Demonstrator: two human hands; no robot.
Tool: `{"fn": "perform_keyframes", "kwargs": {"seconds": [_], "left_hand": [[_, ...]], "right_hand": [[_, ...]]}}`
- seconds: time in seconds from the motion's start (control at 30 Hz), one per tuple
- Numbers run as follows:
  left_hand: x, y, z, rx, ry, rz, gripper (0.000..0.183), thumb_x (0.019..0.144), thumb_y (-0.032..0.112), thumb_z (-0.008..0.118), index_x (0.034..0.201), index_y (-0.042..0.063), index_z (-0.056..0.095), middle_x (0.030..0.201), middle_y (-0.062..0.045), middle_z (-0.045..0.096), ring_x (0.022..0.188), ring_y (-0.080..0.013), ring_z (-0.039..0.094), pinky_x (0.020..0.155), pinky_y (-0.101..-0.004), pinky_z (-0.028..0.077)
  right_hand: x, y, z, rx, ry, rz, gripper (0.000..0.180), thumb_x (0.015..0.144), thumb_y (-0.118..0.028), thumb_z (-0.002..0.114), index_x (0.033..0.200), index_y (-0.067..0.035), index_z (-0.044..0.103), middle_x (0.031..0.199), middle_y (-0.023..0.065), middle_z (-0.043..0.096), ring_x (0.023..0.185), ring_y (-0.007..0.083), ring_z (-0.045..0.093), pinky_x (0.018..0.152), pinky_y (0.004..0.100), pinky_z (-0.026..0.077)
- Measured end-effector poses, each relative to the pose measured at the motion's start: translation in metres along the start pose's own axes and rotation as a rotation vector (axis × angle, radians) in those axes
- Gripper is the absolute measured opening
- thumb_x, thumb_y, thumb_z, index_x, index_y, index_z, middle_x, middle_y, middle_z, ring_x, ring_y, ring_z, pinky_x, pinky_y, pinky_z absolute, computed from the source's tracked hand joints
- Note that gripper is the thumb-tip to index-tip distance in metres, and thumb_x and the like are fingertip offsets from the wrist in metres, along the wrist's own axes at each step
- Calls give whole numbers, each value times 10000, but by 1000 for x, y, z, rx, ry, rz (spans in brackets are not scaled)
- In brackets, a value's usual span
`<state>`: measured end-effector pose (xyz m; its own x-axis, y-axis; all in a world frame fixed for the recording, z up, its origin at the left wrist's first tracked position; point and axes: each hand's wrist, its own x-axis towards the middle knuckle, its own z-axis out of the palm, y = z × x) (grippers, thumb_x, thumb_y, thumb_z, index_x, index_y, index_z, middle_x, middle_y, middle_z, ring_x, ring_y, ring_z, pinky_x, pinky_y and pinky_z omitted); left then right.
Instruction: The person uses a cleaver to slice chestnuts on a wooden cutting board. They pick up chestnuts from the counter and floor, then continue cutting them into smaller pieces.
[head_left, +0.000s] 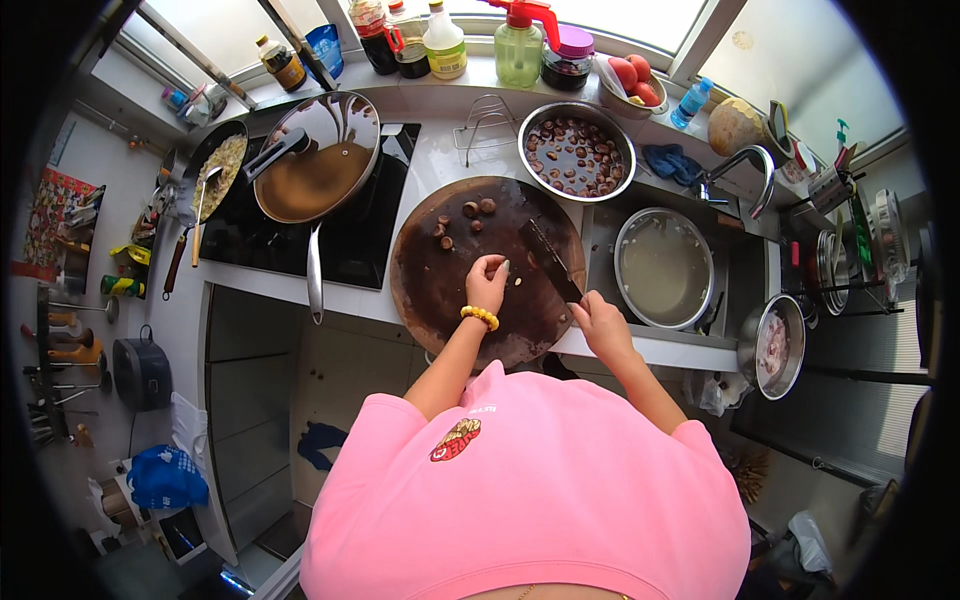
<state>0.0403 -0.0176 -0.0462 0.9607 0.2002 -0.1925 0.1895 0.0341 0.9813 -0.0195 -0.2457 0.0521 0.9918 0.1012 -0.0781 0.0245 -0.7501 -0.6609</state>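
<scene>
A round, dark-stained wooden chopping board (450, 315) lies in front of me on the counter. My right hand (606, 330) grips the handle of a dark-bladed cleaver (551, 259), its blade pointing up and left over the board. Over the middle of the board is my left hand (487, 285), thumb and fingertips drawn together; whether something small sits between them is hidden. A small pale piece (517, 281) lies just right of those fingertips. Several brown nuts, apparently chestnuts (470, 209), rest towards the board's far side, beyond my left hand.
Behind the board stands a steel basin (631, 169) of similar nuts in liquid. A basin of cloudy water (705, 300) sits in the sink (596, 225). Left, a glass-lidded pan (315, 277) and a wok of food (223, 161) stand by the black cooktop (247, 259).
</scene>
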Motion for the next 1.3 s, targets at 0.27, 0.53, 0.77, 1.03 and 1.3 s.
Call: {"fn": "perform_keyframes", "kwargs": {"seconds": [0.27, 0.53, 0.77, 1.03, 1.3], "left_hand": [[12, 21, 31, -528, -305, -403, 240, 907, 152, 714, 1111, 62, 623, 936, 4, 641, 836, -106, 623, 765, -266, 540], [32, 20, 29, -57, -383, -230, 192, 913, 100, 676, 1080, 6, 667, 833, -26, 660, 742, -95, 650, 642, -240, 545], [43, 12, 51, 744, -134, 362, 287, 822, 138, 764, 980, 40, 546, 925, -138, 597, 814, -333, 641, 699, -387, 536], [14, 22, 1, 702, -10, 441, 271, 835, 124, 733, 1021, 65, 546, 998, -133, 546, 794, -328, 608, 714, -408, 515], [-6, 12, -16, 573, 33, 375, 158, 844, 22, 658, 987, 39, 591, 946, -113, 558, 718, -244, 602, 684, -341, 508]], "right_hand": [[-10, -14, -16, 511, -107, 279, 312, 974, -250, 607, 777, -60, 457, 551, 19, 486, 401, 93, 444, 362, 269, 350], [-9, -7, -65, 443, 132, 385, 309, 970, -257, 607, 808, -16, 503, 606, 42, 505, 472, 124, 462, 419, 314, 389], [-11, 10, -29, 90, 46, 147, 299, 947, -242, 631, 806, -12, 503, 598, 123, 552, 493, 244, 558, 510, 383, 432], [3, -34, -36, 2, 70, -22, 231, 921, -259, 639, 958, -43, 567, 824, 170, 679, 747, 387, 651, 660, 476, 492], [23, 4, 20, -125, 10, -49, 239, 941, -253, 604, 917, -31, 521, 779, 196, 662, 753, 422, 641, 643, 510, 492]]}}
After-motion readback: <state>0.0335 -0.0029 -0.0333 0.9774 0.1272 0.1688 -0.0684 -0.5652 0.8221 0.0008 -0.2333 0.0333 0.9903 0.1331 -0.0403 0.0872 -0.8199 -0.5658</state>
